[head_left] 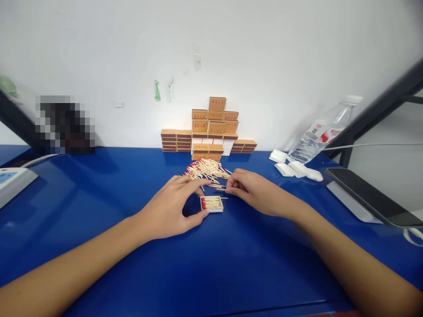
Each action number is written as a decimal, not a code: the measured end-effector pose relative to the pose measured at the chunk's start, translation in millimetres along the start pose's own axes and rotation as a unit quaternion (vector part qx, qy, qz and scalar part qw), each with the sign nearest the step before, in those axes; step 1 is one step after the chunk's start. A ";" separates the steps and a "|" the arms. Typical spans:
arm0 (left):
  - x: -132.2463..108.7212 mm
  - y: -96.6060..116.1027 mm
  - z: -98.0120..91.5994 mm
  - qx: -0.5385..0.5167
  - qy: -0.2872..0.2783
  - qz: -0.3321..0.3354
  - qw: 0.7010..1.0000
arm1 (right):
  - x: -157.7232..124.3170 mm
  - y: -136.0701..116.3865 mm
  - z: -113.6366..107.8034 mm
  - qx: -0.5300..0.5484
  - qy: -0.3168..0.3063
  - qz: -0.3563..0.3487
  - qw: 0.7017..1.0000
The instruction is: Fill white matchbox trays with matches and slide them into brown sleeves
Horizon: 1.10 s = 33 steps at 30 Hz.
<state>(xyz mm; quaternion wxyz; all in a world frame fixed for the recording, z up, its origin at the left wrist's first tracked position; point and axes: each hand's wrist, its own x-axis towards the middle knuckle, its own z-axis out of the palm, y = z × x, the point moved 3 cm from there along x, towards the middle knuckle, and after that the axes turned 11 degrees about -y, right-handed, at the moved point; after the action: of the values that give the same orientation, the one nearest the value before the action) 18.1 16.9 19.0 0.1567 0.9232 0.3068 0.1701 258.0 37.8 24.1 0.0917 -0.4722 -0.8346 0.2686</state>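
A small white matchbox tray (216, 210) lies on the blue table, part filled with red-headed matches (213, 203); one match sticks out past its right end. My left hand (172, 207) curves round the tray's left end, thumb at the near corner and a finger at the far corner, index finger raised above. Just behind and to the right, my right hand (246, 187) pinches a match (220, 189) between thumb and fingers, its red head pointing left. Beyond both hands lies a loose heap of matches (208, 169), some spilling toward the tray.
Orange matchboxes (216, 127) stand stacked against the white wall. To the right are several white pieces (297, 169), a tilted water bottle (320, 132) and a phone (373, 193) on a white support. A white power strip (15, 180) sits at the left edge.
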 end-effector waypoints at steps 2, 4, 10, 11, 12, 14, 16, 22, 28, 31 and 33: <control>0.2 -0.4 0.5 0.001 0.003 -0.002 1.000 | -1.8 -9.2 1.1 0.027 0.011 -0.033 0.999; 0.3 -0.6 0.7 0.000 0.007 -0.001 1.000 | -2.6 -20.1 4.3 0.052 0.008 -0.066 0.996; -0.1 -0.3 0.5 -0.003 0.009 0.001 1.000 | -0.7 -31.9 17.6 0.006 -0.006 -0.086 0.996; -0.2 -0.2 0.4 -0.003 0.010 0.001 1.000 | -0.5 -31.1 18.1 -0.002 -0.003 -0.085 0.996; -0.3 -0.2 0.3 -0.002 0.011 0.002 1.000 | -0.6 -30.3 17.8 -0.009 0.002 -0.086 0.996; -0.5 -0.3 0.2 -0.002 0.012 0.003 1.000 | -1.8 -29.7 15.7 -0.019 0.007 -0.089 0.996; -0.6 -0.7 0.4 -0.003 0.011 0.004 1.000 | -4.1 -31.1 12.5 -0.028 0.004 -0.095 0.995; -0.1 -1.3 0.8 -0.002 0.017 0.007 1.000 | -11.2 -37.4 4.5 -0.038 -0.011 -0.092 0.995; 0.2 -0.1 -0.6 0.006 0.024 0.010 1.000 | -10.0 -37.2 4.7 -0.044 -0.007 -0.095 0.995; -0.4 -0.3 -1.3 0.008 0.029 0.012 0.999 | -9.2 -37.1 7.5 -0.037 -0.010 -0.098 0.994; -0.6 -0.6 -1.2 0.008 0.029 0.011 0.999 | -8.6 -37.2 9.2 -0.034 -0.012 -0.097 0.995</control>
<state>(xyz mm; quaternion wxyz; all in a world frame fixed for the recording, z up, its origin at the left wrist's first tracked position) 16.9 17.2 19.7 0.1382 0.9225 0.3024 0.1963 231.3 12.1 37.2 0.0911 -0.3884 -0.8863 0.2352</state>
